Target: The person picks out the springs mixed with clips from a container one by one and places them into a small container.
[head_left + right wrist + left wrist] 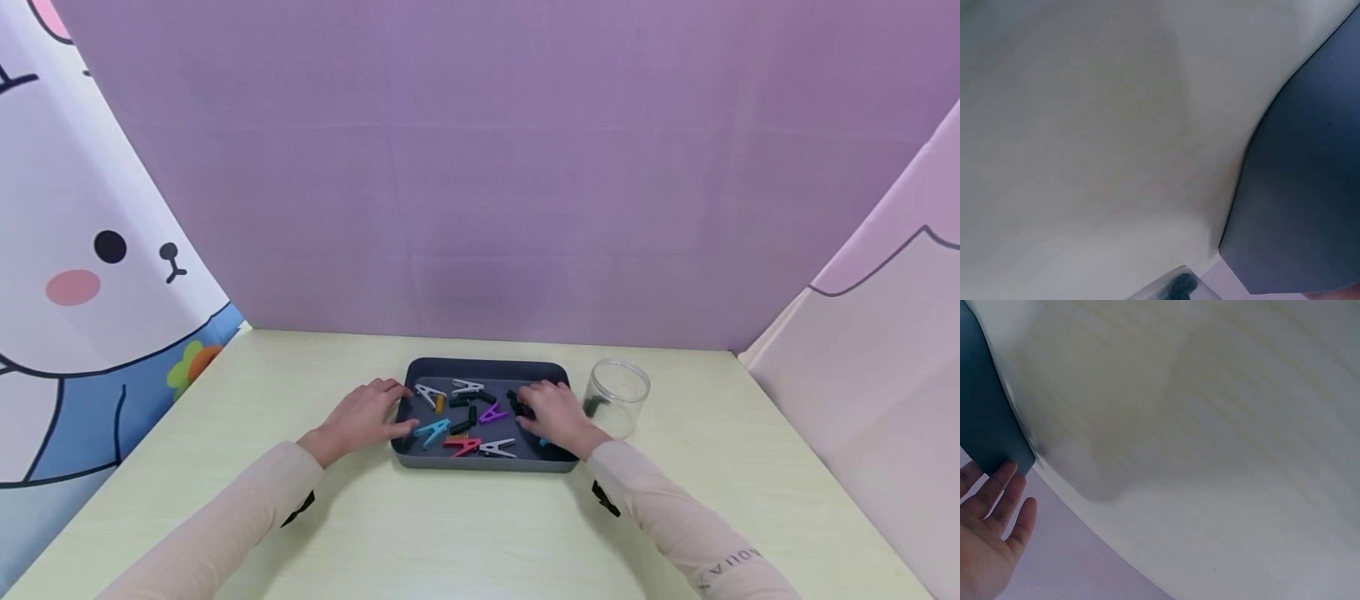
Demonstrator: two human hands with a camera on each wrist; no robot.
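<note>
My left hand [367, 412] rests at the left side of a shallow grey tray [480, 464], its extended fingers [997, 487] against the outer wall in the left wrist view. Over the tray's right part, my right hand [553, 414] reaches down with bent fingers among dark green coils; whether it pinches one, I cannot tell. In the tray lie a blue clip [432, 430], a purple clip [493, 413], a red clip [463, 446] and several white clips [497, 448]. Dark green ribbed coils [463, 427] and a yellow coil [440, 404] are scattered between them.
A clear round jar [621, 392] stands just right of the tray, with a dark green piece [593, 406] inside. All of this is on a pale wooden table [480, 533]. A purple cloth [480, 183] hangs behind, with printed cloths at both sides.
</note>
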